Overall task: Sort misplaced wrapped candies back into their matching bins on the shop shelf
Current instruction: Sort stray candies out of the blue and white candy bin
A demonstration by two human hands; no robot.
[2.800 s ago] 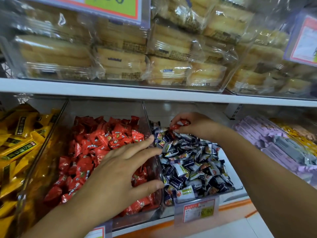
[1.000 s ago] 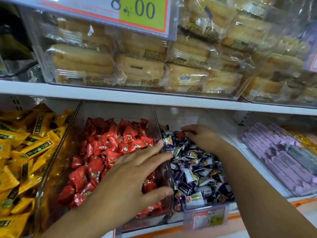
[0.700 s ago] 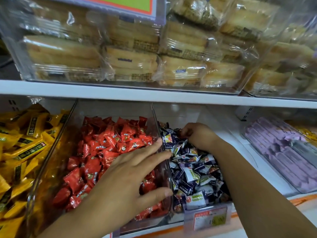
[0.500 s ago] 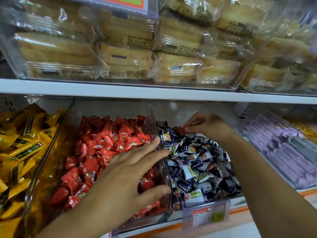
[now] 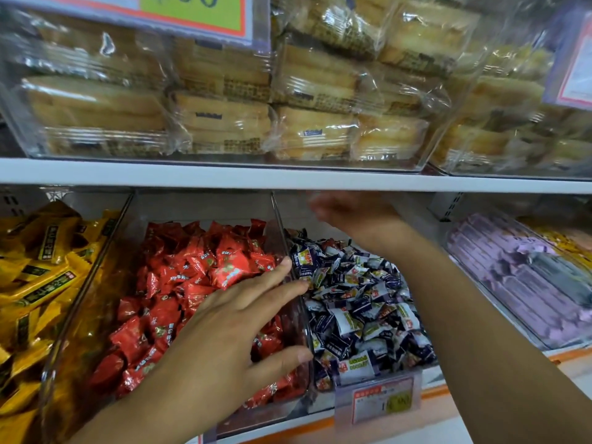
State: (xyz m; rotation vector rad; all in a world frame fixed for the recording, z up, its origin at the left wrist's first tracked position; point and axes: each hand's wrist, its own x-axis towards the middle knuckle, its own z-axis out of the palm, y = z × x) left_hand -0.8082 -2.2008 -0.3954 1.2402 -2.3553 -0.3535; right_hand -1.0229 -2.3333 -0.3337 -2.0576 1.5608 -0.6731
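A clear bin of red wrapped candies (image 5: 192,283) stands beside a bin of blue-and-white wrapped candies (image 5: 358,302), with a clear divider wall (image 5: 278,219) between them. My left hand (image 5: 230,334) rests spread over the red bin's right side, fingertips and thumb against the divider, holding nothing. My right hand (image 5: 352,213) hovers, blurred, above the back of the blue-and-white bin, just under the upper shelf. Whether it holds a candy I cannot tell. A reddish candy (image 5: 327,243) lies among the blue-and-white ones at the back.
Yellow packets (image 5: 38,267) fill the bin on the left, purple packets (image 5: 512,277) the tray on the right. The white upper shelf board (image 5: 288,177) carries clear boxes of wrapped cakes (image 5: 224,116). A price tag (image 5: 384,398) hangs on the front rail.
My right hand dug into the blue-and-white pile, pinched a red candy, then rose and moved left toward the divider. My left hand stayed on the red bin.
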